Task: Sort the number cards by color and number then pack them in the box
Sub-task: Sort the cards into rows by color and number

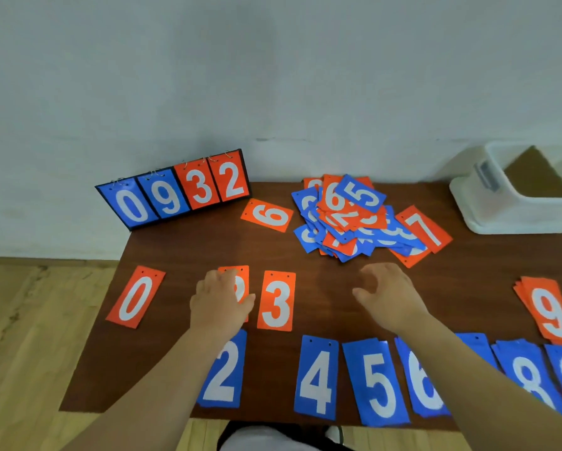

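Note:
My left hand [219,301] lies flat on an orange card [240,281] between the orange 0 [136,297] and the orange 3 [276,301]; its number is mostly covered. My right hand [390,296] hovers over bare table with fingers loosely curled, holding nothing. Along the near edge lie blue cards 2 [222,374], 4 [317,379], 5 [375,382], 6 [421,382] and 8 [530,375]. An orange 9 pile [550,312] sits at the right. A mixed heap of orange and blue cards [354,216] lies at the back, with a loose orange 6 [267,215] beside it.
A flip scoreboard [175,190] showing 0932 stands at the table's back left corner. A white plastic box [517,190] sits at the back right. The brown table [188,249] stands against a pale wall, with wooden floor to the left.

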### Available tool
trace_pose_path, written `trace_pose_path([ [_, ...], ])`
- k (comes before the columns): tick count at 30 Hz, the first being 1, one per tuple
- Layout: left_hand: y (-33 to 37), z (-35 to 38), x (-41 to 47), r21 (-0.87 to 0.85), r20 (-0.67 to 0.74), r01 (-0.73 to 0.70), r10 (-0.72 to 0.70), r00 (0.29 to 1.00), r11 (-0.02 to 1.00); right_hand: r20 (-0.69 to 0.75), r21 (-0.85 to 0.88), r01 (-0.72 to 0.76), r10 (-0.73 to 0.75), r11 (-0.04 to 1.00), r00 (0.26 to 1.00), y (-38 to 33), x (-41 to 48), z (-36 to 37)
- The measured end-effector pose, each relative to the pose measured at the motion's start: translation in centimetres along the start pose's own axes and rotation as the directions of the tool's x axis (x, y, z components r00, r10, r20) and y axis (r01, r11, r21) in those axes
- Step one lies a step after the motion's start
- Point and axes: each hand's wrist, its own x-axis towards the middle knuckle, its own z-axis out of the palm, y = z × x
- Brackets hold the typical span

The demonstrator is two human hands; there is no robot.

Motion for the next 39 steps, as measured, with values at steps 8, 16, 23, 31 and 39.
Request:
trace_pose_path([
  [8, 2.3, -0.6, 10.5, 0.054, 0.144, -0.108, 0.099, 0.985, 0.993, 0.056, 0.005, -0.074, 0.074, 0.997, 0.996, -0.2, 8.9, 0.6],
  [16, 6.5, -0.8, 26.8, 0.166, 0.269, -0.419, 0.367, 0.89, 0.893, -0.047, -0.016, -0.162, 0.161, 0.987, 0.986, -0.6, 23.8, -1.5],
  [23, 8.1, 1.3, 32.5, 0.269, 0.481, -0.585, 0.42, 0.77, 0.765, -0.032, -0.177, -0.2, 0.198, 0.964, 0.98, 1.3, 32.6, -2.1],
  [31, 7.9, 1.3, 31.5, 0.207, 0.462, -0.495, 0.361, 0.81, 0.844, -0.168, -0.224, -0.267, 0.233, 0.937, 0.958, 2.6, 32.6, -2.5],
  [39, 6.5, -2.2, 23.9, -0.213, 0.2, -0.072, 0.116, 0.973, 0.974, -0.148, 0.761, -0.195, 0.459, 0.619, 0.876, 0.4, 21.8, -3.0],
])
